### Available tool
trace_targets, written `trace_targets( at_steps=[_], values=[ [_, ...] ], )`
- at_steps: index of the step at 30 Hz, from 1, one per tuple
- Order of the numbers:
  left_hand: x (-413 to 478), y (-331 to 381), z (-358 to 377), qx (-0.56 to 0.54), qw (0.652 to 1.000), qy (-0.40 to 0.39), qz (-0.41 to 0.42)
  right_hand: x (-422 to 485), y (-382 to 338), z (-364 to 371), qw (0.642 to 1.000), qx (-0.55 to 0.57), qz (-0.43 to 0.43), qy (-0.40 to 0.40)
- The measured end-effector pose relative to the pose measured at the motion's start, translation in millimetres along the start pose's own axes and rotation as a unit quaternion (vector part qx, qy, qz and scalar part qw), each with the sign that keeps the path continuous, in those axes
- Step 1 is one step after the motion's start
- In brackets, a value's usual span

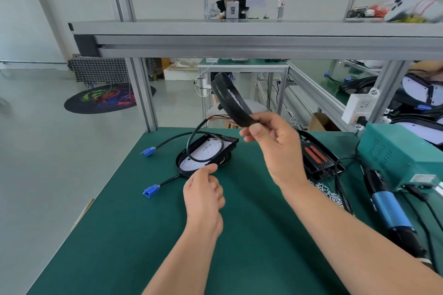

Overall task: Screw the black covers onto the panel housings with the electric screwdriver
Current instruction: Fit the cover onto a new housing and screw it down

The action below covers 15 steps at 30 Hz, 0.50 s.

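A black panel housing (pixel 203 154) with a white LED board inside lies on the green mat, its black cable looped over it. My left hand (pixel 203 189) touches its near rim, fingers curled, holding nothing that I can see. My right hand (pixel 271 141) holds a second black housing (pixel 229 98) up in the air, tilted on edge, with its wires trailing down. A black cover (pixel 316 158) with two orange strips lies to the right. The electric screwdriver (pixel 388 206), blue and black, lies at the right edge.
Two blue connectors (pixel 148 151) (pixel 149 191) lie at the left of the green mat (pixel 167 235). Loose screws (pixel 328 193) sit right of my right arm. A teal power box (pixel 402 158) stands at right. An aluminium beam (pixel 239 38) crosses overhead.
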<state>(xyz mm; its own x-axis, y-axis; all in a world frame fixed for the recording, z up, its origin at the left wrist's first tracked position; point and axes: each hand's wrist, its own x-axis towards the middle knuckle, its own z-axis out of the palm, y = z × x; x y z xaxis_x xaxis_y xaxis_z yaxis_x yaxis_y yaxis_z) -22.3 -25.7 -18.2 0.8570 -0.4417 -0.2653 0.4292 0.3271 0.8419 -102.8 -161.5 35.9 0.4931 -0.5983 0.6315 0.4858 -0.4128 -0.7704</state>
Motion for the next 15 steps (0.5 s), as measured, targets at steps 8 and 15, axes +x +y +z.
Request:
trace_targets(
  at_steps=[8, 15],
  values=[
    [6, 14, -7, -0.188, 0.959, -0.136, -0.164, -61, -85, -30, 0.993, 0.077, -0.075, 0.041],
    [11, 28, -10, -0.076, 0.97, -0.214, -0.089, -122, -110, -73, 0.994, 0.046, -0.076, 0.065]
  ],
)
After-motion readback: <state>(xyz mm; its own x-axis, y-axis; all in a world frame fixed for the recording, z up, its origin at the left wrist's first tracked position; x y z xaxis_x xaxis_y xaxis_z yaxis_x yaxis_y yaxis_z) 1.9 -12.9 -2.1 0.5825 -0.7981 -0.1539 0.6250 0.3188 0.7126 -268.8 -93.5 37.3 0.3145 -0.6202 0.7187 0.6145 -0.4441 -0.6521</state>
